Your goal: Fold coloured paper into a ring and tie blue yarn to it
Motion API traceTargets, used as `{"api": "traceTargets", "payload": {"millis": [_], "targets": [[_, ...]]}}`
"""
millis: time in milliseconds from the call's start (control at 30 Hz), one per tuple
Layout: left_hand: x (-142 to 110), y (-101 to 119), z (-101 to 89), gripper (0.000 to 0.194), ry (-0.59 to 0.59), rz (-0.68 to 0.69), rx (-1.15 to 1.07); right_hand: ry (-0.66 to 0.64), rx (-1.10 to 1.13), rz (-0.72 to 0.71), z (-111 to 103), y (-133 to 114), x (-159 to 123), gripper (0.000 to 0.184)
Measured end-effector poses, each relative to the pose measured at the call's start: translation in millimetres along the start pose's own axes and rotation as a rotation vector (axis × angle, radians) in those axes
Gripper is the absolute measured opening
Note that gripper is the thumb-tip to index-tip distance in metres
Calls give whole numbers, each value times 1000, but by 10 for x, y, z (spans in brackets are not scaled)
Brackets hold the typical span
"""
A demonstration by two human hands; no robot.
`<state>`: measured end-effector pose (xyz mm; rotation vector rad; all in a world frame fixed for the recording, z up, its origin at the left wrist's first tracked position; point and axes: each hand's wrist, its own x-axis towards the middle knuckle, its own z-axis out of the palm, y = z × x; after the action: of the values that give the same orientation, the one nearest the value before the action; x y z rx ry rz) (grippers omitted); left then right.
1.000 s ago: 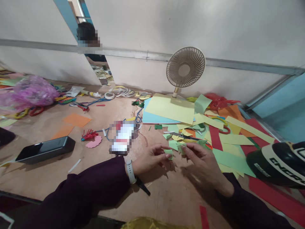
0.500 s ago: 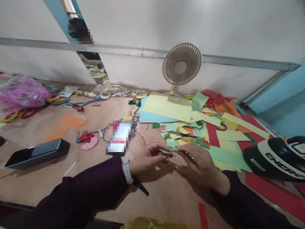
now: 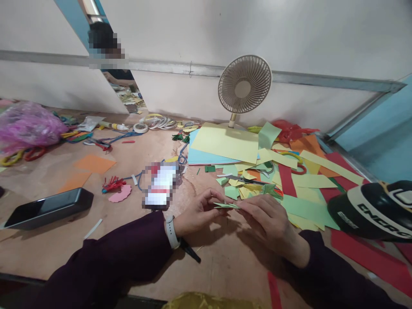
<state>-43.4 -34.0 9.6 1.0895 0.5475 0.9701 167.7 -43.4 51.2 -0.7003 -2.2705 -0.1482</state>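
Between my two hands, low over the table, is a small folded piece of light green paper [image 3: 226, 205]. My left hand [image 3: 201, 212], with a white watch band [image 3: 172, 231] at the wrist, pinches its left side between thumb and fingers. From the other side my right hand [image 3: 268, 219] grips the right edge, its fingertips partly hiding the paper. Just beyond the hands lie yellow and green paper scraps [image 3: 231, 192] and a box cutter [image 3: 246, 180]. A lit phone [image 3: 162, 186], blurred out, rests to the left of my left hand.
A fan [image 3: 244, 86] stands by the wall behind paper sheets [image 3: 225, 141]. At right are a black-and-white bottle [image 3: 360, 212] and red paper [image 3: 370, 257]. A dark oblong device [image 3: 49, 208], orange paper [image 3: 95, 164] and a pink plastic bag [image 3: 30, 128] lie left. Another person [image 3: 104, 40] shows through a gap.
The green paper pieces, apart and tilted earlier, now lie flatter and closer together between my fingertips. My right fingers have shifted slightly. The view has moved a little.
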Motion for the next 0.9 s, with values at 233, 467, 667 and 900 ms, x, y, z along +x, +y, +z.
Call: {"api": "traceTargets", "payload": {"millis": [233, 467, 667, 900], "targets": [[-11, -31, -9, 20, -17, 4, 33, 20, -32, -43, 26, -21, -12, 17], [-8, -53, -17, 22, -62, 46, 46, -19, -48, -72, 50, -6, -52, 18], [-10, -15, 4, 30, -84, -8, -21, -27, -86, -112, 47, -12, -41, 21], [-42, -49, -17, 82, -100, -110, 10, -38, -117, -126, 92, -7, -73, 20]]}}
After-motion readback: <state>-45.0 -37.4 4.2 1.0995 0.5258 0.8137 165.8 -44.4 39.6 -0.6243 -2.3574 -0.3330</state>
